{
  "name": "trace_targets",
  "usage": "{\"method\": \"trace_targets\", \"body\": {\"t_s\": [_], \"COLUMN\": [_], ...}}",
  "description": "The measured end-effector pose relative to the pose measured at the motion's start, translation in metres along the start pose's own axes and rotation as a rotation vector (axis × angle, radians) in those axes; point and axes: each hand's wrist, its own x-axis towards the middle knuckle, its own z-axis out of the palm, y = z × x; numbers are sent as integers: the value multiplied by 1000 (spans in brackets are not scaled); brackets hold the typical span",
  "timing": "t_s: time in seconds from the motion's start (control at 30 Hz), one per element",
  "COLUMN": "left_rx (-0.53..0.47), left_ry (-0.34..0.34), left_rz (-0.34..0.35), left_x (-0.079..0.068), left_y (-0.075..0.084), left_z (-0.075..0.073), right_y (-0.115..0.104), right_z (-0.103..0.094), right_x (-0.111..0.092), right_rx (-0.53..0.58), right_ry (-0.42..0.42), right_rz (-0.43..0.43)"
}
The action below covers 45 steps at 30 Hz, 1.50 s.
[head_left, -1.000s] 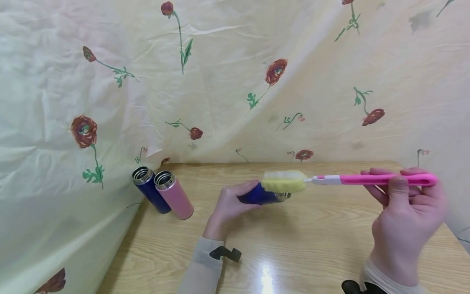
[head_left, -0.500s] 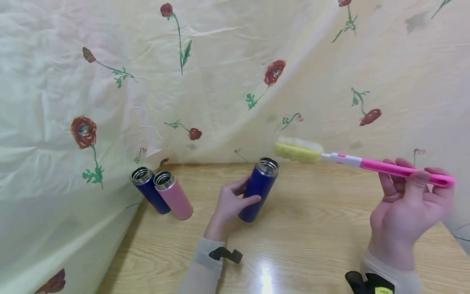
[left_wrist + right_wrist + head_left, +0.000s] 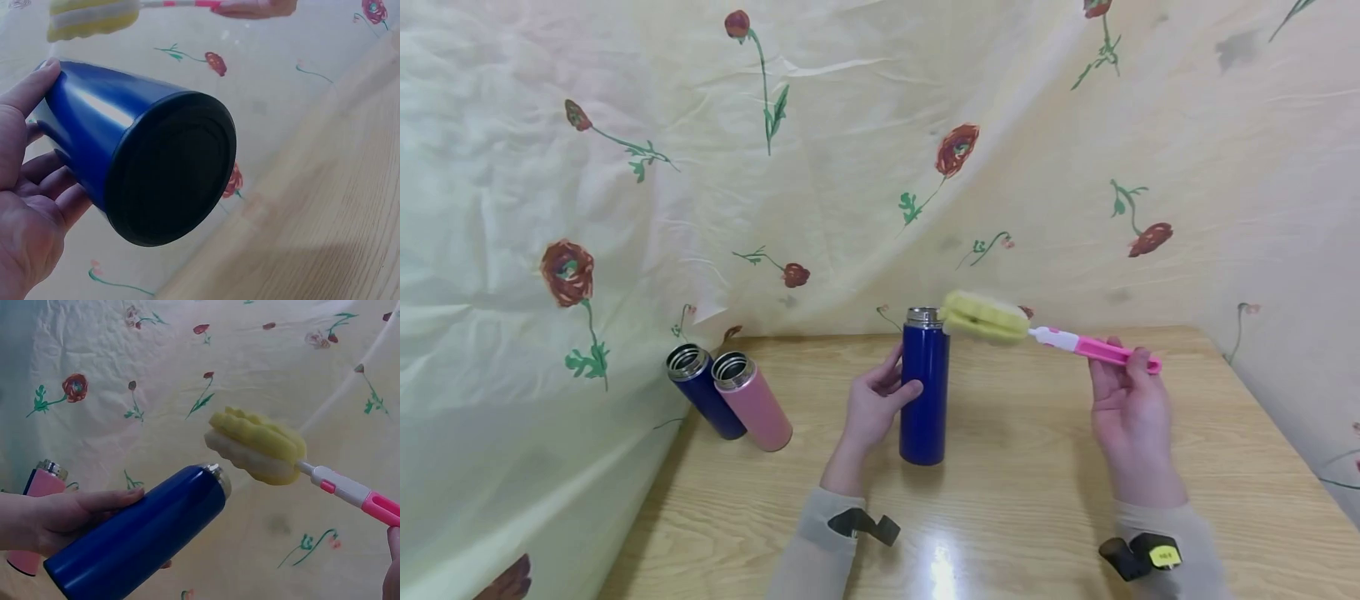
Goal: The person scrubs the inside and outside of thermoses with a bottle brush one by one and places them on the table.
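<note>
My left hand grips a blue metal bottle round its side, fingers behind and thumb in front. The bottle stands nearly upright in the head view, its steel mouth up and no lid on it; its black base faces the left wrist camera. In my right hand is the pink handle of a bottle brush, pinched between thumb and fingers. The brush's yellow and white sponge head points left, outside the bottle and close to its mouth on the right.
To the left stand a pink bottle and a second dark blue bottle, side by side with lids off. They are on a wooden table. A flowered cloth hangs behind and along the left side.
The left hand has turned the blue bottle from lying sideways to nearly upright. The brush rose away from it, then came back left and lower towards the mouth with the right hand.
</note>
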Motion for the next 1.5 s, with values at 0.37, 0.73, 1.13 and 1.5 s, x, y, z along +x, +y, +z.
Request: {"method": "trace_targets", "body": {"t_s": [0.37, 0.73, 1.13, 1.5], "left_rx": [-129, -61, -117, -67], "left_ry": [-46, -91, -112, -118], "left_rz": [20, -40, 25, 40], "left_x": [-2, -2, -2, -4], "left_y": [0, 1, 5, 8], "left_z": [6, 11, 11, 11], "right_y": [26, 35, 27, 20], "right_z": [-1, -2, 0, 1], "right_x": [3, 2, 4, 5], "right_rx": [-172, -228, -191, -189], "right_ry": [91, 116, 104, 112], "right_rz": [-141, -254, -241, -202]}}
